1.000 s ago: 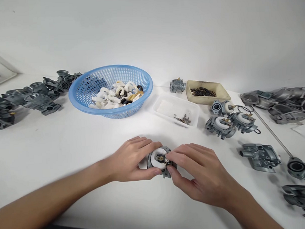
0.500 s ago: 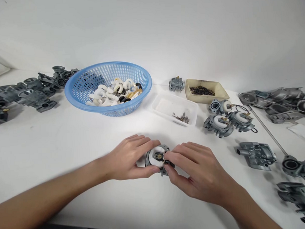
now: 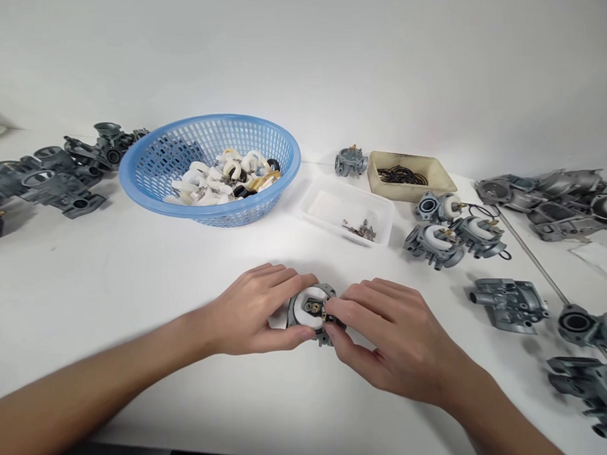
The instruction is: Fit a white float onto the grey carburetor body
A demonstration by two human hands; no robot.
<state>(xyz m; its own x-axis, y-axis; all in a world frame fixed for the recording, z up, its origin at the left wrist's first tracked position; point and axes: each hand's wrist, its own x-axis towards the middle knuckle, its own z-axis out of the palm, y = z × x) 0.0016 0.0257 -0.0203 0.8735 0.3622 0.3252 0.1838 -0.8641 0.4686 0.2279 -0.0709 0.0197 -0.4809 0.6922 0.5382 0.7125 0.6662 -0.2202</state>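
A white bench (image 3: 215, 403) stretches out in front of you, its back edge against a pale wall. Grey castings (image 3: 58, 189) crowd its left end, and more bare castings (image 3: 562, 228) are piled in its back right corner, both well clear of your hands, probably to leave you working room. A blue basket (image 3: 228, 218) of loose floats (image 3: 217, 177) stands left of centre near the back edge.

Your left hand (image 3: 261, 312) is half closed, fingers over the far side of a metal body and thumb on the near side, seemingly to steady it. Your right hand (image 3: 397, 337) is curled, index finger and thumb almost together at the body's right side; whether they pinch anything, I cannot tell.

Towards the back edge are a tan box (image 3: 402, 193) and a white tray (image 3: 308, 217), which likely keep small things from scattering.

The metal body (image 3: 313, 300) is between your hands, midway along the bench, nearer the front edge than the basket. Its open side faces up, perhaps so you can see inside: a white C-shaped float (image 3: 301, 312) curves around brass fittings (image 3: 315, 307).

Smallest are black rings (image 3: 401, 175) in the box and metal bits (image 3: 364, 232) in the tray.
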